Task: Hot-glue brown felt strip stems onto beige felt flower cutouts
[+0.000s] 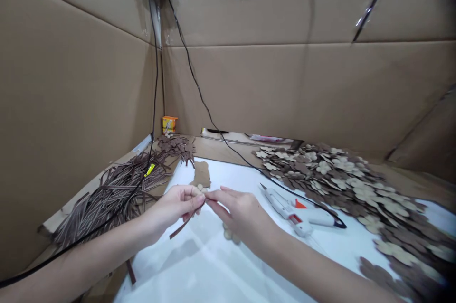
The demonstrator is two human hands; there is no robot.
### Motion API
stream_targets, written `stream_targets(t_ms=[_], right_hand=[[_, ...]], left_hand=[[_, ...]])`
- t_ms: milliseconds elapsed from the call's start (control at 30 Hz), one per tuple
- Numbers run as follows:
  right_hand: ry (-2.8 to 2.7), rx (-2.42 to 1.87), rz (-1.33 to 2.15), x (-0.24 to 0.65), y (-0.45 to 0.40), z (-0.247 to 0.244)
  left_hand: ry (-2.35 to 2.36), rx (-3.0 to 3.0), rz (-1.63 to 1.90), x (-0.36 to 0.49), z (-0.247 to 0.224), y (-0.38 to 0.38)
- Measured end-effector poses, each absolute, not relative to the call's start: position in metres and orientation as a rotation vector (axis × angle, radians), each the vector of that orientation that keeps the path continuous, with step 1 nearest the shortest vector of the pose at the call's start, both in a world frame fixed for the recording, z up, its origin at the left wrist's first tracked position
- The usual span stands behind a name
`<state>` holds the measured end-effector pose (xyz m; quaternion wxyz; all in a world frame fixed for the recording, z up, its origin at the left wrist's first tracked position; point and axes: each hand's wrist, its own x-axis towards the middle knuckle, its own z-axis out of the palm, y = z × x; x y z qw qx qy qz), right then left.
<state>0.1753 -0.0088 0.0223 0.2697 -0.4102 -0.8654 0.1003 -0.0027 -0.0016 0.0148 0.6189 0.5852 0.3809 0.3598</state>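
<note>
In the middle of the view my left hand (183, 203) is closed in a pinch on a thin brown strip (181, 231), whose loose end hangs down towards the lower left. My right hand (237, 208) meets it from the right, thumb and index finger pressed together at the strip's upper end. Whatever else lies between the fingertips is too small to make out. Just above the hands is a torn piece of brown cardboard (202, 172), with small pale round pieces (200, 186) at its lower edge. More pale pieces (228, 233) are partly hidden under my right hand.
A white hot glue gun (290, 210) lies on the white sheet (199, 274) at right, its black cord running up and left. Brown and beige flower cut-outs (342, 179) are heaped beyond it. Brown strips (110, 198) pile up at left. Cardboard walls (249, 84) enclose the table; an orange box (169, 125) stands in the corner.
</note>
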Motion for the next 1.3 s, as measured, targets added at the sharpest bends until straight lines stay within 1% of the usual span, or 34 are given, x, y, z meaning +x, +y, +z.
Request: stream_targets(t_ms=[67, 233, 333, 633, 1033, 1167, 1300], right_hand=[[-2.294, -1.195, 0.421, 0.177, -0.014, 0.026], [-2.007, -1.322, 1.047, 0.186, -0.016, 0.031], [-1.928, -1.284, 1.202, 0.192, -0.005, 0.028], [-1.806, -1.222, 1.395, 0.202, 0.009, 0.028], [-1.687, -1.328, 1.531, 0.210, 0.011, 0.025], [-1.688, -1.363, 1.496, 0.214, 0.011, 0.024], [-1.656, -1.419, 1.290, 0.218, 0.015, 0.023]], left_hand=[[0.914, 1.357, 0.879, 0.002, 0.016, -0.003], [1.007, 1.463, 1.051, 0.020, 0.017, -0.003], [0.999, 1.465, 1.131, 0.032, 0.015, -0.001], [0.963, 1.231, 1.228, 0.056, 0.002, 0.005], [0.976, 1.007, 1.265, 0.071, -0.004, 0.008], [1.014, 0.944, 1.271, 0.072, -0.005, 0.007], [1.029, 0.926, 1.284, 0.073, -0.004, 0.002]])
